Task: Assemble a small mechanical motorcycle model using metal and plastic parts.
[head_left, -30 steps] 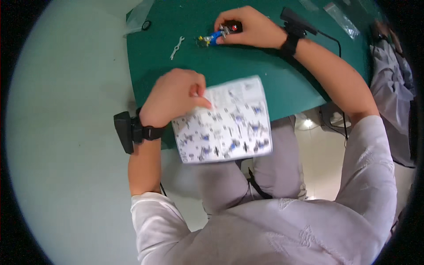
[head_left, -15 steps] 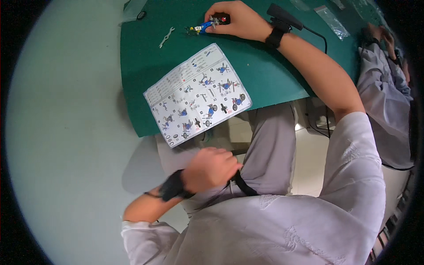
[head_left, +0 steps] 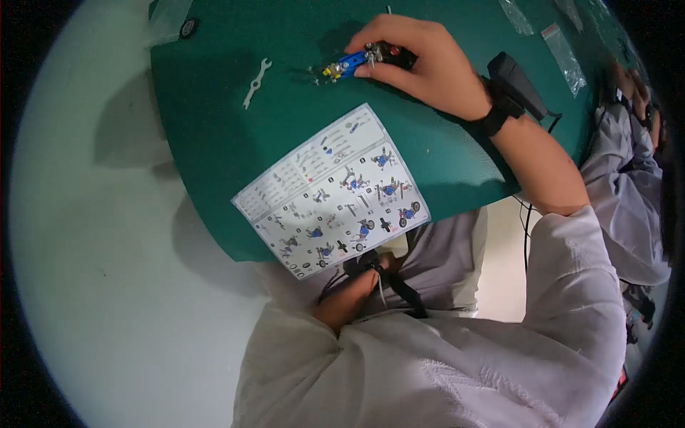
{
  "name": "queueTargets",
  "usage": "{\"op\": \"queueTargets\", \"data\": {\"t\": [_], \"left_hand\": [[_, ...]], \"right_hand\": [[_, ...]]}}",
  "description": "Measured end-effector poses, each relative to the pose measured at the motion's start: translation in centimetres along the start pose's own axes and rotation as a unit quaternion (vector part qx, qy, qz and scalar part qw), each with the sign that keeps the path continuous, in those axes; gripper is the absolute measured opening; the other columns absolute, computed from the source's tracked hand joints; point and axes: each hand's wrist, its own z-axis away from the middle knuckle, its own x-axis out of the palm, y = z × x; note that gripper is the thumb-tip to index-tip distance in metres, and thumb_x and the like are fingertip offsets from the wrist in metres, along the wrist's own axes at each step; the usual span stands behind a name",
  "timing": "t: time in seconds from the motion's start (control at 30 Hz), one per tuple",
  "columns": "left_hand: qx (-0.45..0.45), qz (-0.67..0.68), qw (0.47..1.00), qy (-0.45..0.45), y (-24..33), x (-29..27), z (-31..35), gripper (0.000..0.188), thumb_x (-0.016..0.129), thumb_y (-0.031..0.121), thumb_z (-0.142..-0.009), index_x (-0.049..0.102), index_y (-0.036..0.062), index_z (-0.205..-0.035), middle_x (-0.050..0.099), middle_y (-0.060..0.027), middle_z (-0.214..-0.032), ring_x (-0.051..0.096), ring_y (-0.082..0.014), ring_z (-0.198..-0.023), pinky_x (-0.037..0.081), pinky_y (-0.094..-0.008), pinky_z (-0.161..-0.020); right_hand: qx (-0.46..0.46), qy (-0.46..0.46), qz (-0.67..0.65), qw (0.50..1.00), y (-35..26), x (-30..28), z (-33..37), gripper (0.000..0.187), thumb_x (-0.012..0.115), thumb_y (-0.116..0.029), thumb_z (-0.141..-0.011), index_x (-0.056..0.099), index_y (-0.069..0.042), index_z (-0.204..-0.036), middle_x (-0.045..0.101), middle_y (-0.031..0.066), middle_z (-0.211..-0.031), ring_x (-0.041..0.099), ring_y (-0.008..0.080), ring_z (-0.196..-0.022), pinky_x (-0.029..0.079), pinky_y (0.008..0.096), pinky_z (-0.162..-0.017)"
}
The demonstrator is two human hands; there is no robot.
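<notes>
My right hand (head_left: 428, 64) is above the green tabletop with its thumb and fingers closed around a small model motorcycle (head_left: 349, 65). The model has a blue body, yellow and silver bits at its left end and a dark part under my palm. My left hand (head_left: 389, 262) is low over my lap, just past the sheet's near edge. Its fingers are mostly hidden, so I cannot make out whether it holds anything. A printed instruction sheet (head_left: 335, 189) with pictures of assembly steps lies at the table's near edge, partly overhanging it. Left of the model lies a flat silver spanner (head_left: 256, 84).
A small black wheel (head_left: 188, 28) rests by a clear plastic bag (head_left: 168, 21) at the far left. Another clear bag (head_left: 565, 60) lies at the far right. A black device (head_left: 515, 84) with a cable is by my right wrist. Another person's legs (head_left: 628, 178) show at right.
My left hand has dropped from in front of my body to my lap, below the sheet's edge. In the picture, my right hand, the model and the sheet sit lower and further right.
</notes>
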Motion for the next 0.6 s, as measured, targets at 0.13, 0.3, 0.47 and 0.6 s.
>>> {"op": "queueTargets", "data": {"t": [0.13, 0.3, 0.47, 0.6], "left_hand": [[-0.038, -0.031, 0.995, 0.087, 1.7, -9.7, 3.2, 0.025, 0.060, 0.013, -0.086, 0.071, -0.0010, -0.104, 0.072, -0.0218, -0.099, 0.070, -0.0393, -0.095, 0.056, -0.0491, -0.082], [-0.078, -0.103, 0.960, 0.249, 5.3, -16.7, 6.5, 0.025, 0.060, 0.013, -0.086, 0.070, -0.0005, -0.105, 0.072, -0.0208, -0.100, 0.070, -0.0383, -0.096, 0.056, -0.0484, -0.081], [-0.078, -0.214, 0.874, 0.428, 8.7, -18.0, 8.5, 0.025, 0.060, 0.012, -0.087, 0.070, 0.0000, -0.106, 0.072, -0.0199, -0.100, 0.070, -0.0374, -0.096, 0.056, -0.0476, -0.081], [-0.066, -0.299, 0.806, 0.507, 11.8, -17.7, 12.4, 0.025, 0.061, 0.012, -0.087, 0.069, 0.0003, -0.107, 0.072, -0.0191, -0.101, 0.070, -0.0366, -0.097, 0.056, -0.0470, -0.081]], "right_hand": [[0.036, -0.014, -0.038, 0.999, 0.1, -0.4, 0.0, 0.023, 0.078, -0.010, -0.087, 0.071, -0.004, -0.108, 0.071, 0.0070, -0.104, 0.066, 0.0221, -0.089, 0.050, 0.0306, -0.075], [0.011, -0.016, -0.029, 0.999, -0.2, -0.4, -1.2, 0.023, 0.078, -0.013, -0.088, 0.071, -0.006, -0.108, 0.070, 0.0086, -0.102, 0.066, 0.0247, -0.085, 0.052, 0.0319, -0.075], [0.050, 0.008, -0.001, 0.999, -0.9, -0.9, -0.6, 0.024, 0.078, -0.013, -0.088, 0.071, -0.005, -0.109, 0.070, 0.0078, -0.101, 0.065, 0.0216, -0.084, 0.051, 0.0303, -0.073], [0.026, 0.016, -0.001, 1.000, -0.9, -0.5, 0.1, 0.026, 0.078, -0.013, -0.087, 0.070, -0.005, -0.111, 0.070, 0.0090, -0.102, 0.066, 0.0210, -0.084, 0.051, 0.0308, -0.073]]}}
